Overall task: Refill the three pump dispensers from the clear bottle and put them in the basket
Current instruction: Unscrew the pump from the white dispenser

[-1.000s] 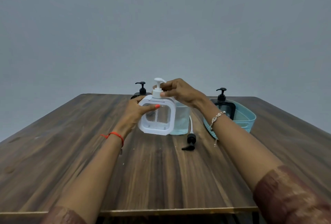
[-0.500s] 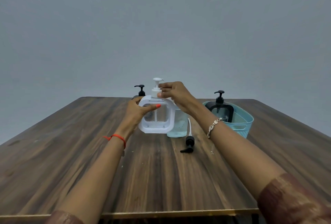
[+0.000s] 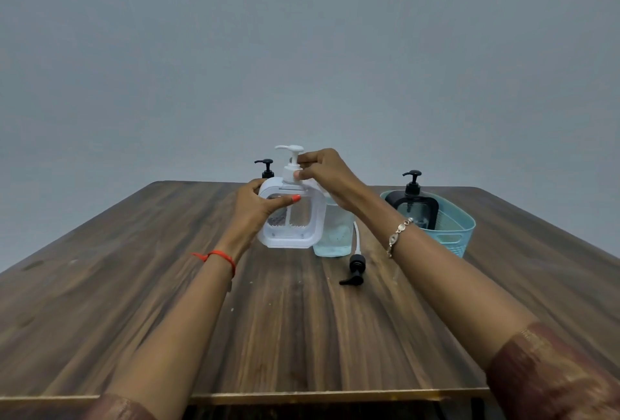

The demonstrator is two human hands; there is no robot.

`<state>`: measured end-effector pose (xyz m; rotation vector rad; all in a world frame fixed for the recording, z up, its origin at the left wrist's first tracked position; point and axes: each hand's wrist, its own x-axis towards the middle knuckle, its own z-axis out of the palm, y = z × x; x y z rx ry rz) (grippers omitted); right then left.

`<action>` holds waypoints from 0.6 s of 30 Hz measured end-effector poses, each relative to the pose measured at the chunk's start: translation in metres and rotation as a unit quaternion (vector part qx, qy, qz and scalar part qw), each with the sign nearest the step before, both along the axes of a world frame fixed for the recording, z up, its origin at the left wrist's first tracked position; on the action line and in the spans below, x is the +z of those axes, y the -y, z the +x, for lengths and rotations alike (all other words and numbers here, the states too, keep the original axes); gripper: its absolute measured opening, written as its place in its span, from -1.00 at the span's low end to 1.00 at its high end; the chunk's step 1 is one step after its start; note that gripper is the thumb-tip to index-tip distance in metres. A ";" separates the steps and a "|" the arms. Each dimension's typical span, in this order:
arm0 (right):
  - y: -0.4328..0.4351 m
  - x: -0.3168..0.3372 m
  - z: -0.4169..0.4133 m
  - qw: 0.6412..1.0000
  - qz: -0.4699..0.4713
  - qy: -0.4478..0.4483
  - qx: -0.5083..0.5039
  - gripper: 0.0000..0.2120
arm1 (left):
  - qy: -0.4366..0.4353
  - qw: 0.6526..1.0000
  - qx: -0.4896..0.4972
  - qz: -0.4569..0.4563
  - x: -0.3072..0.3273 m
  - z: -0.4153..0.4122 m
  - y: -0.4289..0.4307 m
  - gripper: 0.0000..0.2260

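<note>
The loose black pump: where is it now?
In the head view, the pump lies on the table just in front of the clear bottle, left of the basket.

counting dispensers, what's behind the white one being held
A black pump head shows behind the white dispenser; its body is hidden by the left hand. The clear bottle stands there too, partly covered.

Noted: white-framed dispenser [image 3: 292, 242]; at two o'clock, black dispenser [image 3: 417, 209] in pale-blue latticed basket [image 3: 460, 232]; my wrist thread [image 3: 218, 255] red; table [image 3: 302, 335] brown wood-grain.
</note>
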<state>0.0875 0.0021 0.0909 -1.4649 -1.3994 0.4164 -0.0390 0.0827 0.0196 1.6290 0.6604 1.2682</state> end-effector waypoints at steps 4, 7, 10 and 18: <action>0.002 -0.005 -0.007 0.998 0.021 0.059 -0.027 -0.77 | 0.002 1.000 0.002 0.004 0.002 0.001 0.002 -0.59; 0.003 0.001 -0.006 0.998 0.023 0.052 -0.033 -0.77 | 0.006 1.000 -0.007 0.002 0.004 0.001 0.003 -0.60; 0.006 0.015 -0.004 0.997 0.062 -0.035 -0.016 -0.78 | 0.007 1.000 -0.012 -0.005 0.006 -0.002 0.002 -0.57; 0.022 0.041 0.008 0.954 0.272 -0.098 -0.081 -0.92 | 0.021 0.999 0.002 -0.029 -0.008 -0.013 -0.005 -0.55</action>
